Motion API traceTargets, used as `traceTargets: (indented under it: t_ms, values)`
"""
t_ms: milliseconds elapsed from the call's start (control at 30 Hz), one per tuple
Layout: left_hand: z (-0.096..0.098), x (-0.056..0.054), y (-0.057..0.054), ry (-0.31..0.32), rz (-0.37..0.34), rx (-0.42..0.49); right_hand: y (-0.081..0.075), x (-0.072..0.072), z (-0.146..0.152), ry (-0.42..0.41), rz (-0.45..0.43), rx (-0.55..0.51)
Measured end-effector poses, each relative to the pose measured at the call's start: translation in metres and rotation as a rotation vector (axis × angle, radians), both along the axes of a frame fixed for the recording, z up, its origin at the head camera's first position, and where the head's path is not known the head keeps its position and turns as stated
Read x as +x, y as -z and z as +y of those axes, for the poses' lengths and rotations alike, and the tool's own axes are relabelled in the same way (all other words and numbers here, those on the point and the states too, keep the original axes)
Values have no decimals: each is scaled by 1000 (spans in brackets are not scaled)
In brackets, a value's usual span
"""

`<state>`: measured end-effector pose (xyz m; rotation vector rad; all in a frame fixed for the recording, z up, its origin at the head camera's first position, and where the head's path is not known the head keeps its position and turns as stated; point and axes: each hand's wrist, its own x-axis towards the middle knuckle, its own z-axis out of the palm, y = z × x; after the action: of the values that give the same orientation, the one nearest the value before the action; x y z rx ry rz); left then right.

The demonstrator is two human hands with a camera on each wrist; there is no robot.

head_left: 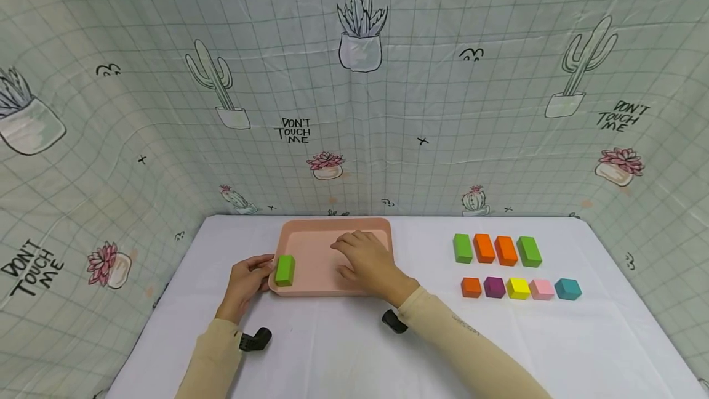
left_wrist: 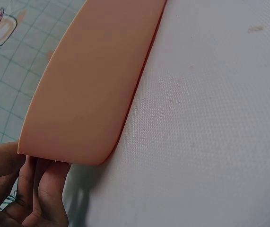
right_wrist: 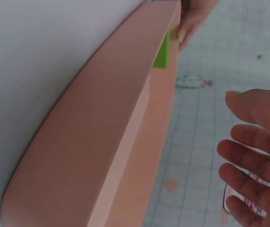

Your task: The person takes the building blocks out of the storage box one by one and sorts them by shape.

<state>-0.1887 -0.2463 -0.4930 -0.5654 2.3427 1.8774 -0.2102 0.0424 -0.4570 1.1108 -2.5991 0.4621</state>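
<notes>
A pink tray [head_left: 321, 291] lies on the table, with one green rectangular block [head_left: 285, 271] standing inside near its left end. My left hand [head_left: 247, 282] grips the tray's left end, its fingers [left_wrist: 52, 189] bent against the wall close to the front corner. Over the right half of the tray hovers my right hand [head_left: 371, 263], palm down, fingers spread and loosely bent, holding nothing. From the right wrist view, this right hand [right_wrist: 257, 151] is seen above the tray's rim [right_wrist: 120, 137], its thumb apart from the fingers.
On the right of the table, a back row holds green [head_left: 463, 248] and orange [head_left: 484, 248] rectangular blocks. In front of it runs a row of small cubes: orange [head_left: 471, 287], purple [head_left: 495, 287], yellow [head_left: 518, 289], pink [head_left: 541, 290] and teal [head_left: 568, 289]. A printed curtain [head_left: 410, 97] hangs behind.
</notes>
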Motion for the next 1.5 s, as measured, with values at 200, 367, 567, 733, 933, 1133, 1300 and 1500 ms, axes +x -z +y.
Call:
traceTargets:
  t_ms: [200,367,567,733,933,1133,1300,1500]
  values:
    - [1,-1,-1,-1,-7,8,-1,0,-24,2,-34,43]
    - [0,-1,0,-2,3,9,5,3,-40,4,9,83]
    - [-1,-1,1,-6,8,1,12,6,-59,9,48,135]
    - [-1,-1,2,-3,9,-6,15,5,-73,35,9,159]
    - [-3,-2,4,1,9,3,18,3,-83,60,-4,165]
    - [-3,-2,4,1,6,2,23,0,-91,71,14,132]
    - [-4,-2,4,1,10,7,28,-3,-98,97,7,148]
    - [-3,-1,4,-3,30,18,32,-6,-106,105,-41,166]
